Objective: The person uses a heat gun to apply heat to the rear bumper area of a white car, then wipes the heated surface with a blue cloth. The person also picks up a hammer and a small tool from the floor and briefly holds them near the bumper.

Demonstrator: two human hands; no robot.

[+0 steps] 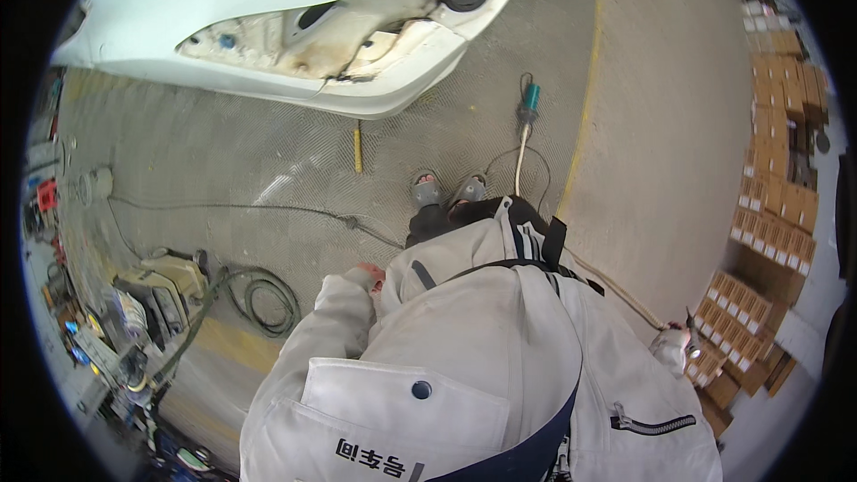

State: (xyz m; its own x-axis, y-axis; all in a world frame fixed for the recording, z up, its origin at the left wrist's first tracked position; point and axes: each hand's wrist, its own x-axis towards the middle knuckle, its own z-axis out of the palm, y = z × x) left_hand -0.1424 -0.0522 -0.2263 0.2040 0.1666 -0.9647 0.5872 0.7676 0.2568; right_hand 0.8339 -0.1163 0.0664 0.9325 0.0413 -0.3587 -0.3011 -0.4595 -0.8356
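My right hand [676,336] is out at my right side, closed around a small metal tool [693,339] with a shiny round end and a dark thin tip; its exact kind is too small to make out. A pale hose [625,297] runs up to that hand. My left hand [373,276] hangs by my left hip, partly covered by the sleeve and jacket, and its fingers barely show. Ahead stands a white car body [375,94] with an open, bare lamp recess [308,40] at its corner.
On the floor lie a teal cylindrical tool [532,98] with a cord and a yellow-handled tool [358,150]. A dark cable [241,206] crosses leftward. A coiled hose [268,299] lies beside a beige machine [165,290]. Stacked cardboard boxes [777,214] line the right.
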